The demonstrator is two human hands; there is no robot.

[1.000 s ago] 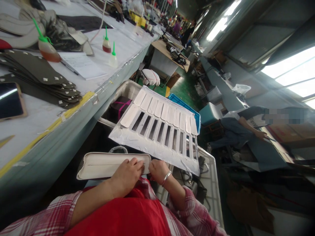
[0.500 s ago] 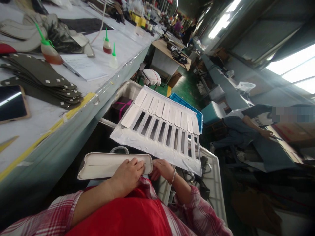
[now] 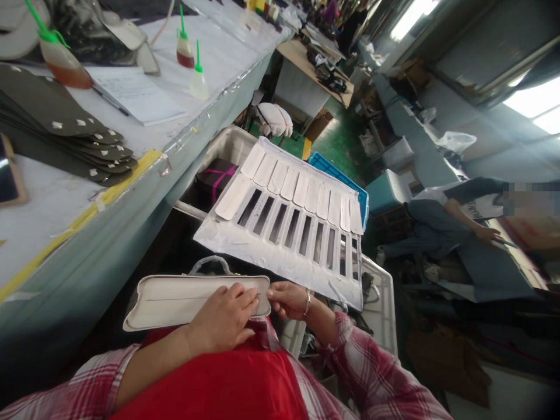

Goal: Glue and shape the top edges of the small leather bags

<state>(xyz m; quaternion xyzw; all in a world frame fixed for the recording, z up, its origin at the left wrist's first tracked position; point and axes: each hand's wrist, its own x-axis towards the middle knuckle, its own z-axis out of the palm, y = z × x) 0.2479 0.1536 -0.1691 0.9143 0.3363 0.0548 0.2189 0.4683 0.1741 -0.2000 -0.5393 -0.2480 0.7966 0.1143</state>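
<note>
Tabletop (image 3: 236, 52), one, long, white-covered, yellow tape along its edge, set left of the slotted board as the person at work faces it. Slotted board (image 3: 262, 251), one, white, landmark of this list, its near half a line of open dark slots. White bin (image 3: 236, 139), one, showing past the board's far-left corner. Blue crate (image 3: 361, 198), one, just behind the board's far right. Pale shell (image 3: 175, 297), one, long, trough-shaped, a grey loop handle (image 3: 212, 259) at its far edge, lying on the near side of the board, close to the person. Dark flaps (image 3: 65, 128), a fanned stack, well left of the board. Dark bundle (image 3: 217, 182), purple-banded, in the bin, beside the board's left edge. Hands, two, both nearer the person than the board: left hand (image 3: 227, 315) laid across the shell, fingers loosely extended, thumb spread away; right hand (image 3: 286, 298) narrow, thumb and fingertips pinched on the shell's right end. Pale strips (image 3: 277, 177), a row, on the board's far half.
</note>
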